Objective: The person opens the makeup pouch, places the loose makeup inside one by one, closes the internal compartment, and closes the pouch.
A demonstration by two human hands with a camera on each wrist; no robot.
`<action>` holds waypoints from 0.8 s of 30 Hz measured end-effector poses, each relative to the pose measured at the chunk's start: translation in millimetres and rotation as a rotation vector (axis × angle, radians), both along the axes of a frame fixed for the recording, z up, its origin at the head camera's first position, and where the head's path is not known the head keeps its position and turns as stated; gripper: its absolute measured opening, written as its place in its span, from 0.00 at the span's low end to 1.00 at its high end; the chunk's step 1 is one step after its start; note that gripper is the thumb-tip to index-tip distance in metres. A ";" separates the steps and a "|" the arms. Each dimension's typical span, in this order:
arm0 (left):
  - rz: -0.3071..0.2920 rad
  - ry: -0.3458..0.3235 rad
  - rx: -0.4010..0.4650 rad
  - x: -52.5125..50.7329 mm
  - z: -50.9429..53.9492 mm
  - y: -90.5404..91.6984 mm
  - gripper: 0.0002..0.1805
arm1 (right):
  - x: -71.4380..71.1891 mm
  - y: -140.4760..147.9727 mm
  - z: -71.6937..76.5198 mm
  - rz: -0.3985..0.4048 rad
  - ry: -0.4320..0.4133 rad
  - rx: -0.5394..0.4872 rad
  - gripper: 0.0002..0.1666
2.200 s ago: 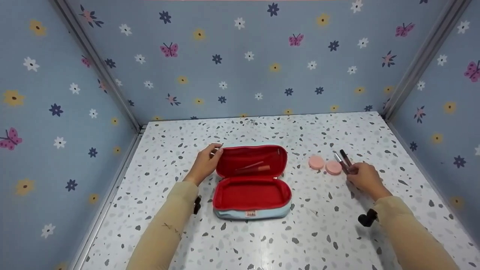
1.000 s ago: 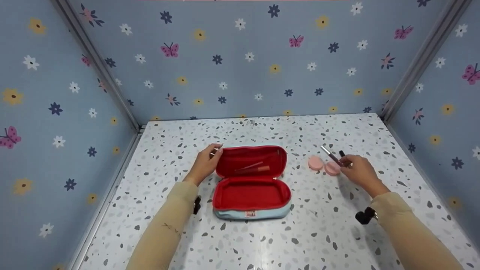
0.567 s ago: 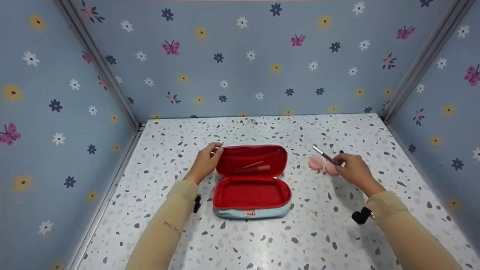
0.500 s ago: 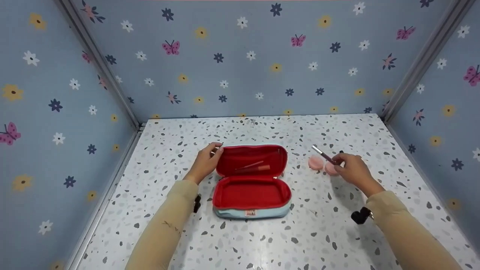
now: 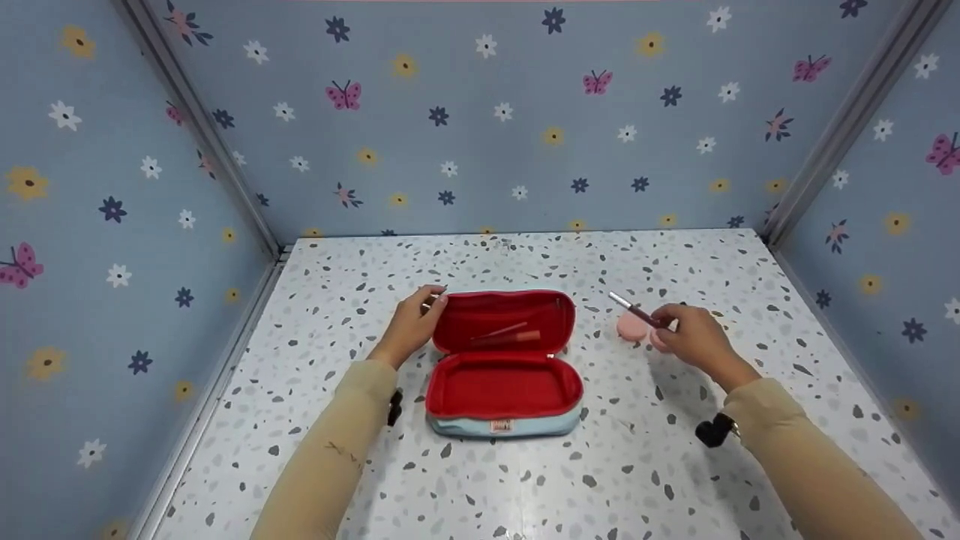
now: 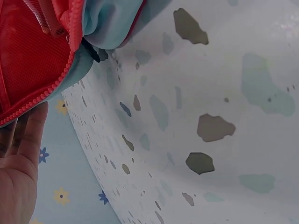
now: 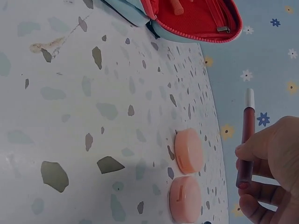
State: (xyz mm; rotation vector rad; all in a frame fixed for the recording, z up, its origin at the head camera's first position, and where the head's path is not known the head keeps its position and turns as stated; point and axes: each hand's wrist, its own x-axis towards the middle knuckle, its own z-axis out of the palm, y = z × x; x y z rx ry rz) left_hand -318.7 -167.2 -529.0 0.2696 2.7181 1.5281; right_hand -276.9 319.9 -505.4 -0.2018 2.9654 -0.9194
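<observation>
A zippered pouch (image 5: 457,428), light blue with a red lining, lies unzipped with its lid raised. At the lid's left edge my left hand (image 5: 409,322) holds on, fingers behind it and thumb at the rim; the left wrist view shows those fingers (image 6: 35,130) under the red zip. My right hand (image 5: 697,337) pinches a lip gloss tube (image 7: 248,126), dark reddish with a silvery cap, raised above the table. Below that hand sit two round pink cases, one (image 5: 631,327) in plain sight and one (image 7: 186,199) partly covered in the head view.
In the lid's mesh pocket rest an orange-ended tube (image 5: 527,336) and a thin pinkish stick (image 5: 510,329). A dark tip (image 5: 682,304) shows behind my right hand. Flowered walls (image 5: 480,120) enclose the speckled table (image 5: 360,480).
My right hand has picked up the lip gloss tube from beside another dark tube and moved it left, over the pink cases. The left hand and the pouch have stayed put.
</observation>
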 end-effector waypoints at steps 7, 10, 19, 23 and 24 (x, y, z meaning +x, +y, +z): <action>-0.008 0.014 0.019 -0.3 -1.1 -0.5 0.23 | -0.1 -15.4 4.0 0.027 0.013 -0.013 0.13; -0.002 0.015 0.015 -0.4 -1.2 -0.3 0.23 | -0.2 -22.2 4.1 0.042 0.032 -0.016 0.12; -0.002 -0.007 0.008 0.8 0.6 0.3 0.23 | 2.0 -36.9 7.4 0.075 0.065 -0.040 0.11; 0.007 -0.008 0.002 1.5 0.9 0.4 0.23 | 2.7 -43.6 10.4 0.096 0.065 -0.028 0.11; 0.008 -0.007 0.002 1.7 1.0 0.5 0.23 | 2.4 -45.3 10.7 0.107 0.068 -0.025 0.10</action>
